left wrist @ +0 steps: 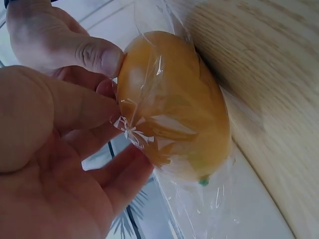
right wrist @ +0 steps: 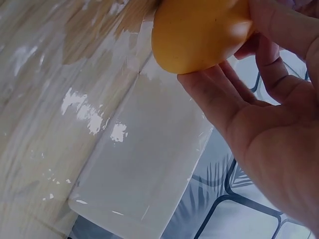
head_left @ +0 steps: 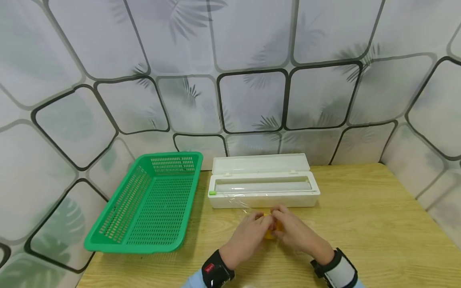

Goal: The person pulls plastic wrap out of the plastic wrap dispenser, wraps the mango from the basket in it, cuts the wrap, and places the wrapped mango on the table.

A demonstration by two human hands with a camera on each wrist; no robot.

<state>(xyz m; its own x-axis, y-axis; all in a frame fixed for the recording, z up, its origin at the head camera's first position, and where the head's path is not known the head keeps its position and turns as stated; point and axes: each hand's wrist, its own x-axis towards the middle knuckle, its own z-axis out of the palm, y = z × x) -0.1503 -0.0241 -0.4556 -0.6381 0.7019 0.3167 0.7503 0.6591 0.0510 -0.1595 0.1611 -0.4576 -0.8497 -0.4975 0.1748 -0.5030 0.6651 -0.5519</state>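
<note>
Between both hands is a smooth, oval orange-yellow fruit (left wrist: 174, 114) that looks like a mango, with a small green tip. Clear cling film (left wrist: 212, 206) covers it in the left wrist view, bunched into creases at one side. My left hand (head_left: 249, 232) pinches that bunched film against the fruit, thumb and fingertips close together. From the other side my right hand (head_left: 297, 230) holds the fruit, thumb and fingers round its edge. Film stretches from the fruit toward the white cling film dispenser (head_left: 264, 201), whose lid is up. In the head view the hands hide most of the fruit.
A green plastic basket (head_left: 94, 242) stands to the left on the wooden table (head_left: 374, 224). The dispenser, with a small green slider (head_left: 212, 193) at its left end, sits just beyond the hands. A patterned wall covering (head_left: 252, 104) rises behind the table.
</note>
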